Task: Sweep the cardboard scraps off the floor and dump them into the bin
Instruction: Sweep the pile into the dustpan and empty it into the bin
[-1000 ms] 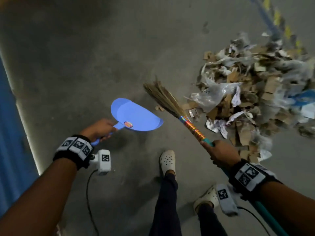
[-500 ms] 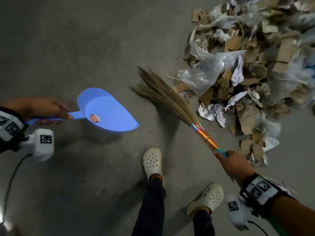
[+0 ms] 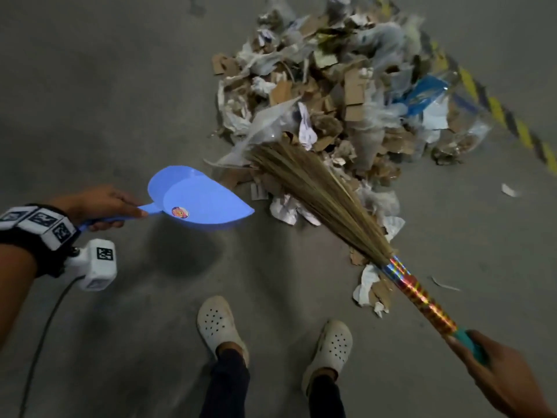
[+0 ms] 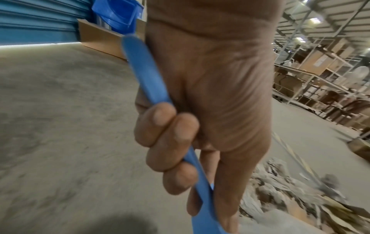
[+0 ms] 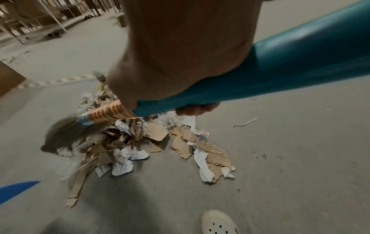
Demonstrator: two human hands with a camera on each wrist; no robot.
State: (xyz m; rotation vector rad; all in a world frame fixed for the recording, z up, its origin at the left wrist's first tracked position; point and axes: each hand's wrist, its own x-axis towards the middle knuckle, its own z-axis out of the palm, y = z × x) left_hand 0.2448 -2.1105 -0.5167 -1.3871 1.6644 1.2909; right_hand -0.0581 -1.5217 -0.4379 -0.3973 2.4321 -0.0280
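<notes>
1. The left hand [image 3: 96,206] has its fingers [image 4: 166,125] curled tight round the handle of a blue dustpan [image 3: 199,200], at the left of the scene.
2. The dustpan casts a dark shadow on the concrete floor [image 3: 105,101] beneath it; its open edge points right, toward the scraps.
3. The right hand [image 3: 500,378] is wrapped round the teal grip of a broom [image 3: 325,194], at the near right.
4. The broom slants up and left, and its straw head lies on the near edge of the pile.
5. The cardboard scraps [image 3: 331,95], mixed with crumpled paper and clear plastic bags, form a heap on the floor in the far right half, with loose pieces trailing toward the near side.
6. Two white clogs [image 3: 220,324] stand on the floor at the near middle.
7. A yellow-and-black striped line [image 3: 512,122] runs along the floor past the heap's right side.
</notes>
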